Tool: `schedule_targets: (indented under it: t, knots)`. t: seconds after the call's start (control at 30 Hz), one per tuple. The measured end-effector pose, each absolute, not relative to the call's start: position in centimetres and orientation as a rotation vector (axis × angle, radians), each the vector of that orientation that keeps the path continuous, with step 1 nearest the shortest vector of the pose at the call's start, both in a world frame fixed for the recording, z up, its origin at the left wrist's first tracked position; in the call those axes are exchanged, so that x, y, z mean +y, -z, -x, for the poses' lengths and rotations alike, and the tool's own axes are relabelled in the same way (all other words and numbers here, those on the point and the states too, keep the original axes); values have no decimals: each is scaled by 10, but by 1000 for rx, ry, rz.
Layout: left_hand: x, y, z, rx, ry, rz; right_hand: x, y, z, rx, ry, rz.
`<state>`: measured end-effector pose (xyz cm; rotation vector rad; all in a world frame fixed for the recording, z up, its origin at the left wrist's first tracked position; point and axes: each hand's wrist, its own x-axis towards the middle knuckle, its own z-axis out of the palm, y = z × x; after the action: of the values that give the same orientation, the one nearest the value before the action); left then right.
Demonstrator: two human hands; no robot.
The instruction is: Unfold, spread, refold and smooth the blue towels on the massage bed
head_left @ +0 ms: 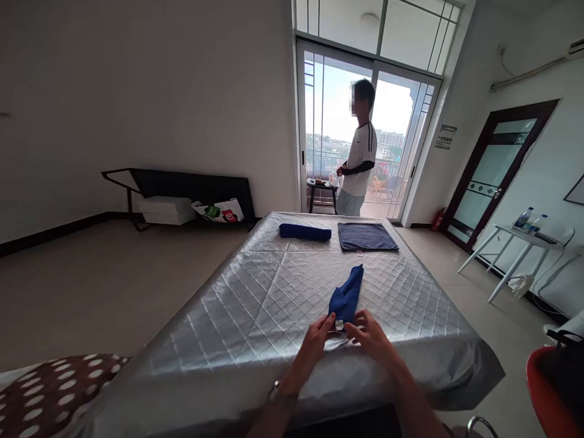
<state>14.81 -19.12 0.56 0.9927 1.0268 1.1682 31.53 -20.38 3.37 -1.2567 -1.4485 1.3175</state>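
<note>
Cloth (345, 302) wants even tension: my left hand (314, 334) pinches one near corner, right hand (373, 337) touches the other, grip unclear; I'd pull gently.

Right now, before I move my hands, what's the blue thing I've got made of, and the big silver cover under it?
The blue cloth looks like soft, dull fabric, because it bunches and creases; cotton or something else, I can't tell. The silver cover seems to be smooth, shiny plastic or coated cloth, because it gleams and crinkles.
</note>
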Motion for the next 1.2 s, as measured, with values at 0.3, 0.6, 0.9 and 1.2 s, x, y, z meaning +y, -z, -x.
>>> schedule_targets:
  t: [0.3, 0.6, 0.9, 1.2]
  knots:
    - [-212, -3, -153, 1253, -1309, -1322, -206, -31, -321, -1438, -1235, 1147]
    - [-209, -16, -163, 1290, -1111, -1264, -213, -41, -319, -1573, -933, 1131]
    - [-201, -30, -145, 1747, -924, -1745, -211, -36, -317, -1539, -884, 1094]
    - [-174, -37, -159, 1458, -1276, -1589, -208, -42, -324, -1503, -888, 1045]
